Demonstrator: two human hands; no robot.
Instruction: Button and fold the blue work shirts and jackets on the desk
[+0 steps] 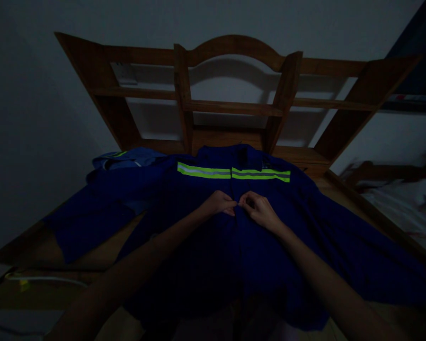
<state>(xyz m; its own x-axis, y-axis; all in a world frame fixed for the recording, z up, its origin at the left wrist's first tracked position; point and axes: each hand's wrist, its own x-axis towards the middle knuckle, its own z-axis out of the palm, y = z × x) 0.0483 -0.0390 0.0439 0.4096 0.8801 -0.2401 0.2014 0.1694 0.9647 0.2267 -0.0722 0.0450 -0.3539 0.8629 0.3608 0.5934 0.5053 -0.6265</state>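
the jacket (270, 246) across the centre is deep royal blue, its chest band (204, 171) lime yellow with a silver-grey stripe running lengthwise. at mid left, a bundled cloth (140, 155) shows paler blue with a lime strip. the upper shelf (230, 108) is reddish brown, the wall (31, 71) dim grey, the desk (110, 244) tan-brown.

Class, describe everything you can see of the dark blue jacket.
The dark blue jacket, seemingly cloth, lies front up on a wooden desk, collar at the far end, sleeves spread sideways and creased. Lime-yellow bands with a grey stripe cross its upper front. The front opening runs down the middle; any fastening is too dark to make out. The left hand and right hand pinch it below the bands.
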